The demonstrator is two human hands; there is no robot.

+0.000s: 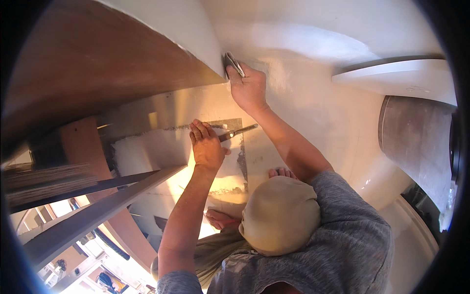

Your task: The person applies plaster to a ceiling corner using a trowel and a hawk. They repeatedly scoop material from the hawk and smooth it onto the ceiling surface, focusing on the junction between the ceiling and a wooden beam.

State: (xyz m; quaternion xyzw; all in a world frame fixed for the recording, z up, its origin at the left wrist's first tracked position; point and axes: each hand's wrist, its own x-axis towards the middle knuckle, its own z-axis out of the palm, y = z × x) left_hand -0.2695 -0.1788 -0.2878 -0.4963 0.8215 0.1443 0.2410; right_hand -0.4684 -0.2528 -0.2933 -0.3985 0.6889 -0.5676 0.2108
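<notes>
My right hand [250, 89] is closed around a folded piece of dark abrasive sheet, apparently sandpaper [234, 64], pressed where a brown-and-cream panel edge meets the pale surface. Lower and to the left, my left hand [207, 147] leans on a whitish patch [147, 147], its fingers stretched out and close together. Beside its thumb and forefinger lies a narrow tool [238, 132] with a black handle and a dull metal end. The handle's near end is hidden behind the hand, so contact with it is unclear.
Overhead left hangs a large brown curved panel [107, 49]. A slanting beam [98, 215] and stacked boards [51, 183] stand at lower left, by an opening onto a bright cluttered area. On the right are a white ledge [401, 78] and a grey-brown panel [416, 130]. My bare feet [223, 219] are below.
</notes>
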